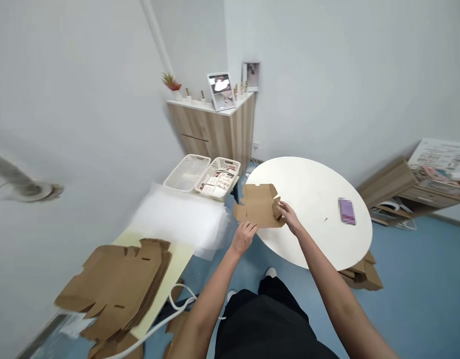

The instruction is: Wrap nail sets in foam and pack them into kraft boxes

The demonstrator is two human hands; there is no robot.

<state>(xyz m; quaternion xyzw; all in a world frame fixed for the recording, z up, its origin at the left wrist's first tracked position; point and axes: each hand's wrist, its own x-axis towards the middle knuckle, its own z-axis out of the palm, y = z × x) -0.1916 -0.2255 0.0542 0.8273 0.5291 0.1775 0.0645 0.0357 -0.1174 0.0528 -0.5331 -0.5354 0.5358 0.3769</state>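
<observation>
A partly folded brown cardboard box [257, 207] is held in the air over the left edge of the round white table [308, 179]. My left hand [244, 236] is closed on its near edge, fingers curled over the cardboard and thumb hidden. At the box's right end, my right hand [288, 217] has its fingers on a small side flap that is bent upward. The left side flap sticks out, and the far panel lies nearly flat with a notch in its edge.
A stack of flat cardboard blanks [113, 284] and white foam sheets [177, 217] lie on the left table. Two white baskets [187, 173] stand behind, one holding printed cards. A purple pixelated item [347, 211] rests on the round table. Folded boxes [364, 274] sit on the floor.
</observation>
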